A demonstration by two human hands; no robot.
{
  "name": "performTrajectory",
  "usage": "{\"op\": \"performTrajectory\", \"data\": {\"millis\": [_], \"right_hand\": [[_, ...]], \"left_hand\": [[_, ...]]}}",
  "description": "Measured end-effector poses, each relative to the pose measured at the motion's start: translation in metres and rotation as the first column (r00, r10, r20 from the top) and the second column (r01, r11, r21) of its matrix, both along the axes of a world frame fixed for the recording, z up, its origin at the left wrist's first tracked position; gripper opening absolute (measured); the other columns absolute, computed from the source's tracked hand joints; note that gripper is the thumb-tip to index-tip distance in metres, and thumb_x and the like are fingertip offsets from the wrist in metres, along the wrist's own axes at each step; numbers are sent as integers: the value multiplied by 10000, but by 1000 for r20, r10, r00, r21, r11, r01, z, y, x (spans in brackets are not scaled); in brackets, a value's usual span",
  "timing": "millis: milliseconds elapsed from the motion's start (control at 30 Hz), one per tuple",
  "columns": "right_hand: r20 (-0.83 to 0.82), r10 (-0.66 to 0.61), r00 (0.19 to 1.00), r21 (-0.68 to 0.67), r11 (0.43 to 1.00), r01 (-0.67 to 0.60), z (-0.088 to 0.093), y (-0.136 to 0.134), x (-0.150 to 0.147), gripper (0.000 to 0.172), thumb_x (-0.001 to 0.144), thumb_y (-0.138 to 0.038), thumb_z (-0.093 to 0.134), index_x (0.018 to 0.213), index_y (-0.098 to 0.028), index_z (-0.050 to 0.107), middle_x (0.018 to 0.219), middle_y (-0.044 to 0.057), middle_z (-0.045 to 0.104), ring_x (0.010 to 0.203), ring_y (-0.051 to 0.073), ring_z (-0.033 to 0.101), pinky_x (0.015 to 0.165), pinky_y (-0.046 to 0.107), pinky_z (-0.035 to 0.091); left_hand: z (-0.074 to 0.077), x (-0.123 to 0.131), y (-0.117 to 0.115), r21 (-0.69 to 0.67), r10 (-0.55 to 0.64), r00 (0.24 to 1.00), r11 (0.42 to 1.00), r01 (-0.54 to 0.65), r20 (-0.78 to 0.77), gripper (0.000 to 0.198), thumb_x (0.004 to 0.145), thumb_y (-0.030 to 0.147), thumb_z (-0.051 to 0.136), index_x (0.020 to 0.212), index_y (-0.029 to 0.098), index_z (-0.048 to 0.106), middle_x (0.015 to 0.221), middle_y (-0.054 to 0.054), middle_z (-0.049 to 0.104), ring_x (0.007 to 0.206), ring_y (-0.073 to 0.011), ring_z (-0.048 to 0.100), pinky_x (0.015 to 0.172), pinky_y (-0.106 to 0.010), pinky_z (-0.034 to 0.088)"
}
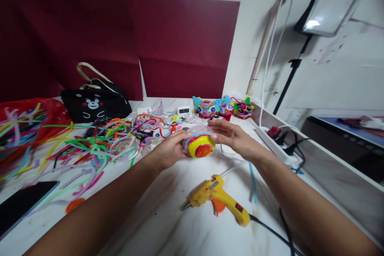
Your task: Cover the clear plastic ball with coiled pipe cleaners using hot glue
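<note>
A round ball [201,146] of clear plastic, partly covered with coiled yellow, pink, orange and light blue pipe cleaners, is held above the table. My left hand [171,150] is closed around its left side. On the right side my right hand [230,137] grips it, thumb at the edge and fingers curved behind the top. The orange spiral at the ball's front faces me. Below the hands, a yellow glue gun [216,198] with an orange trigger lies on the white table [156,228], nozzle to the left.
Loose pipe cleaners [99,148] cover the left, near a red bag [57,112], a black bag [96,106] and a phone [27,204]. Decorated animal-face balls [207,108] and a small digital clock [183,110] stand behind. A power strip [277,144] lies right; the glue gun's cord [273,232] runs right.
</note>
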State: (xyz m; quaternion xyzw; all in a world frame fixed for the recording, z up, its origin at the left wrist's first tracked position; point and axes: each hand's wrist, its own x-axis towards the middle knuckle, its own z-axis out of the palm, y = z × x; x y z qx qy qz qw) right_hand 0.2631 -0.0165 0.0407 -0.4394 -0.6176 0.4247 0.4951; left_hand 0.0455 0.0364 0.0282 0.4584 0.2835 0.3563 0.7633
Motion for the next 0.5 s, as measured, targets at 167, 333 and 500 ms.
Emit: {"op": "performTrajectory", "data": {"millis": [167,333,500], "right_hand": [[112,49,993,-9,999,-48,-5,-2,-1,939,597,-418,920,1400,-210,478,1415,149,546,1278,321,543,976,452,533],[88,98,991,-46,995,-94,-11,-2,-5,1133,597,-422,912,1511,-186,287,1394,159,546,1255,314,557,932,415,561],[67,90,994,-17,996,-89,-11,1,-5,975,624,-430,902,1438,-192,421,1394,127,569,1308,311,534,1107,449,441]], "left_hand": [[9,4,-3,-155,6,1000,988,-6,3,299,978,278,463,1112,111,672,962,-131,766,849,-263,722,726,-440,617],[12,5,-7,-201,-9,999,979,15,31,386,1022,302,362,1249,128,620,1055,-140,765,905,-288,733,733,-492,623],[12,6,-10,-203,-55,997,977,63,47,443,1038,304,314,1323,80,568,1107,-177,759,938,-305,743,836,-518,601]]}}
